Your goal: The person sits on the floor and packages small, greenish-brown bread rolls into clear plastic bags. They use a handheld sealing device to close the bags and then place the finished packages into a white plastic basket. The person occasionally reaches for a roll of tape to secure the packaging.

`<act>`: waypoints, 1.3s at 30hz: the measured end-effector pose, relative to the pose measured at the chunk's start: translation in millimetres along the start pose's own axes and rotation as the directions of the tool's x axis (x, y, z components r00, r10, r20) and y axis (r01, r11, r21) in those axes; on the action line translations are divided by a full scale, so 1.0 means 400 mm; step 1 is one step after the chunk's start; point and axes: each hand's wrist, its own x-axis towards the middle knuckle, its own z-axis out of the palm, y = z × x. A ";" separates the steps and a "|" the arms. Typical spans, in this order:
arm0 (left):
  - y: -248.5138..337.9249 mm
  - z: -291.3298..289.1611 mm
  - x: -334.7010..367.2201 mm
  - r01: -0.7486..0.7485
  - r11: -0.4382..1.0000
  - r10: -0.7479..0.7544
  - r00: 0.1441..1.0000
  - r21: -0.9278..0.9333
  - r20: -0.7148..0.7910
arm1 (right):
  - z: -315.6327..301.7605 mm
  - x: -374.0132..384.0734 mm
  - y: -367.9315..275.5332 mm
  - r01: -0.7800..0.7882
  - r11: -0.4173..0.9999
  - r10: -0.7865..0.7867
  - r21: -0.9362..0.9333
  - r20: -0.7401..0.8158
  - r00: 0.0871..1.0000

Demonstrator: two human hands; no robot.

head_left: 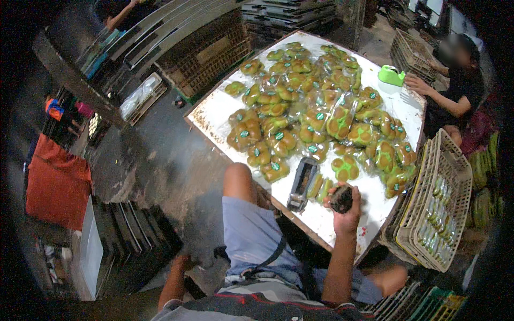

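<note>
A dark, rounded object [341, 200] is being held up in the right hand [348, 218] over the near part of the white bench [375, 208]; fingers [357, 199] are being kept curled round its sides, closed as far as its bulk allows. What the object is cannot be told. The left hand [183, 262] is being held low, off the bench, near a stack of dark trays [134, 235] — blurred, so how far its fingers are being opened, or whether anything is being gripped, cannot be told. Just left of the held object, slim wrapped packs [319, 187] are being flanked by a black-and-grey device [302, 183]. Beyond it a green-marked bun [345, 167] is being displayed; farther back, the bench is being covered by clear-wrapped buns [286, 80]. A green-and-white container [391, 77] is being neighboured by a co-worker's hand [419, 84].
</note>
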 end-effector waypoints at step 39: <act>0.746 -0.488 -0.780 -0.368 0.578 0.151 0.925 -0.728 -0.348 | 0.739 -0.154 -0.627 -0.500 0.191 0.961 -0.845 0.264 -0.079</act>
